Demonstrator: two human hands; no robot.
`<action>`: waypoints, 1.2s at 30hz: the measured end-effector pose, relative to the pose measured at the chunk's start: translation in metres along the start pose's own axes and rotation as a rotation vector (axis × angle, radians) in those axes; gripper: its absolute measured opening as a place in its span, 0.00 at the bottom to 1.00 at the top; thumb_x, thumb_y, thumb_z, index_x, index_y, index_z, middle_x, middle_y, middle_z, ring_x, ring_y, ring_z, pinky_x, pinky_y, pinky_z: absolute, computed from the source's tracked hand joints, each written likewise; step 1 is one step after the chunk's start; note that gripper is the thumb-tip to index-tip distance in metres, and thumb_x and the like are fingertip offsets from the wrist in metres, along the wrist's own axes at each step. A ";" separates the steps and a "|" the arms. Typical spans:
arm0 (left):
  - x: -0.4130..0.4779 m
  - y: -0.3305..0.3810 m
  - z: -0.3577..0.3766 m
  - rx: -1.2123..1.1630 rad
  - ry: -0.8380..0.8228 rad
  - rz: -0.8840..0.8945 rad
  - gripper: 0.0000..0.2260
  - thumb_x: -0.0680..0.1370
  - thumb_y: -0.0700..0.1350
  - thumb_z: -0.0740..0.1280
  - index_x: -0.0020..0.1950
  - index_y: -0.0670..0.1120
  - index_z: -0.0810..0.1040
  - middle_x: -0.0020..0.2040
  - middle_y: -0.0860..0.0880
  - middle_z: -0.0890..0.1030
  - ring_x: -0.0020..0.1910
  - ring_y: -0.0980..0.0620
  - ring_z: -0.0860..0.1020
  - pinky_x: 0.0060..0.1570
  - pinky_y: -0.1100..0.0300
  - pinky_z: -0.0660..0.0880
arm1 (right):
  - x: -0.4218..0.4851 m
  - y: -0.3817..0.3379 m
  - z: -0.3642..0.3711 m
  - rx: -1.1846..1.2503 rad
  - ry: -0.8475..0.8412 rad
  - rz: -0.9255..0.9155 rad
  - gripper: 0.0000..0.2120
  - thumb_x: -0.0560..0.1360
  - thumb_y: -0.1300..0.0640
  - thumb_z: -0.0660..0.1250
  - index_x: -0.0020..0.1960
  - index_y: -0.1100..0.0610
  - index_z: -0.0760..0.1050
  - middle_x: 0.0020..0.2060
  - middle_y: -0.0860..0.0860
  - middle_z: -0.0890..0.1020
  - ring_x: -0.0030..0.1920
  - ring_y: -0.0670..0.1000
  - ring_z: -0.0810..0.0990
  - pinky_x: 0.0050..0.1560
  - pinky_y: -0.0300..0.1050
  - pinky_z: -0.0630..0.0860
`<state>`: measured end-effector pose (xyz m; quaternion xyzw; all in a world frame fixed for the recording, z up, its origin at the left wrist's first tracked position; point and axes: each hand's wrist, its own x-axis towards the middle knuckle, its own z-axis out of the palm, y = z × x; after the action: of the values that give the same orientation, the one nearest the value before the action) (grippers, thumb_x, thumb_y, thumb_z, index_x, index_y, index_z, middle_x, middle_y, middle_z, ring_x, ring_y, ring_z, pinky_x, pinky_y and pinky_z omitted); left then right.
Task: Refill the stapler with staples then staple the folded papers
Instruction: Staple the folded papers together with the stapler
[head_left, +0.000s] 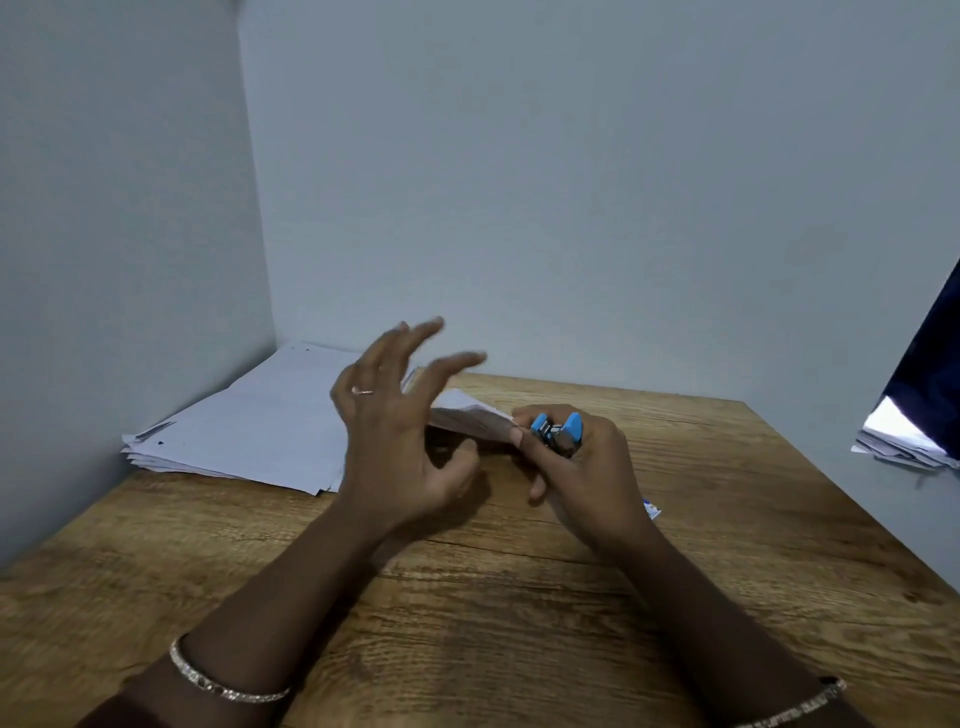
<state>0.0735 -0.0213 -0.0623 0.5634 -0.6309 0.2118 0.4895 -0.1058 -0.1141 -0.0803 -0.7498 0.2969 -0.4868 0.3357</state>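
At the far left a loose stack of white sheets (249, 421) lies on the wooden table (467, 623), pushed into the corner of the walls. Next comes your left hand (395, 441), raised above the table with its fingers spread wide and holding nothing. The fingertips are smeared by motion, so their exact pose is hard to read. Between your hands is the folded paper (467, 413), lifted off the table, its right end at the mouth of the stapler (558, 431). Your right hand (582, 467) is wrapped round that blue and silver stapler, fingers curled about it. This looks like the stapling step: bring your left hand to the paper and pinch the fold flat, slide the edge fully into the mouth, keep fingertips away from the front, then squeeze once, firmly. Whether the paper is inside the mouth or only touching it cannot be told, and nothing shows whether staples are loaded. Just beside your right wrist a small blue and white thing (652, 508) peeks out, mostly hidden; it may be the staple box. At the far right edge a dark cloth (930, 364) and more papers (898, 436) are cut off.
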 end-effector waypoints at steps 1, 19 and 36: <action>-0.001 0.002 0.003 0.032 -0.080 -0.001 0.22 0.67 0.54 0.72 0.61 0.58 0.78 0.68 0.58 0.75 0.74 0.53 0.66 0.70 0.45 0.55 | 0.000 0.001 0.001 0.019 -0.031 0.023 0.06 0.75 0.49 0.73 0.49 0.50 0.83 0.35 0.57 0.86 0.23 0.54 0.82 0.34 0.55 0.81; -0.002 -0.013 0.025 -0.817 -0.247 -0.700 0.10 0.84 0.44 0.63 0.58 0.55 0.82 0.50 0.40 0.87 0.50 0.39 0.85 0.52 0.45 0.80 | 0.004 0.006 0.002 0.459 -0.101 0.352 0.07 0.76 0.61 0.72 0.53 0.52 0.83 0.24 0.57 0.77 0.16 0.46 0.67 0.19 0.34 0.63; -0.003 0.008 -0.006 -0.120 0.112 -0.131 0.12 0.81 0.38 0.62 0.60 0.46 0.81 0.45 0.50 0.85 0.40 0.47 0.81 0.39 0.51 0.77 | -0.005 -0.026 -0.015 -0.056 0.168 0.125 0.20 0.72 0.39 0.68 0.59 0.46 0.70 0.54 0.46 0.77 0.52 0.46 0.78 0.44 0.39 0.74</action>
<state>0.0678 -0.0130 -0.0601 0.5605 -0.5761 0.1723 0.5695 -0.1185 -0.0980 -0.0573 -0.6957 0.3836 -0.5175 0.3180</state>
